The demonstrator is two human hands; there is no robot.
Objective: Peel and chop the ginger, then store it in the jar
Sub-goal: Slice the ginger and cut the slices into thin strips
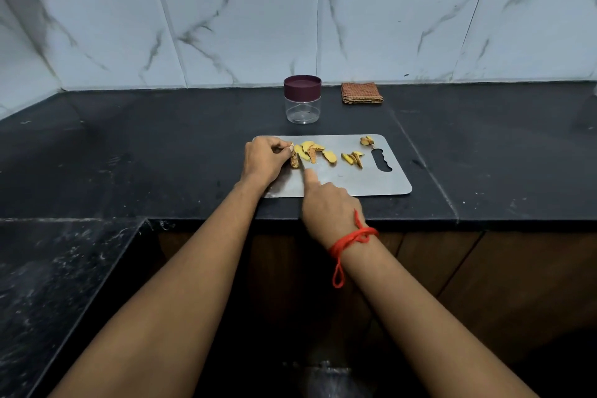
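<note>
A steel cutting board (381, 183) lies on the black counter. On it my left hand (263, 160) pinches a piece of ginger (293, 160) at the board's left end. My right hand (326, 204) grips a knife (302, 168), index finger stretched along the blade's back; the blade meets the held piece and the handle is hidden in my fist. Several yellow ginger slices (329, 156) lie in the board's middle, more strips (353, 158) lie to the right, and a small knob (366, 140) sits near the far right corner. Behind the board stands a clear jar (302, 108) with its maroon lid (302, 86) on.
A folded brown checked cloth (361, 93) lies by the tiled wall, right of the jar. The counter's front edge runs just below the board. A lower black speckled surface (58, 284) sits at the left.
</note>
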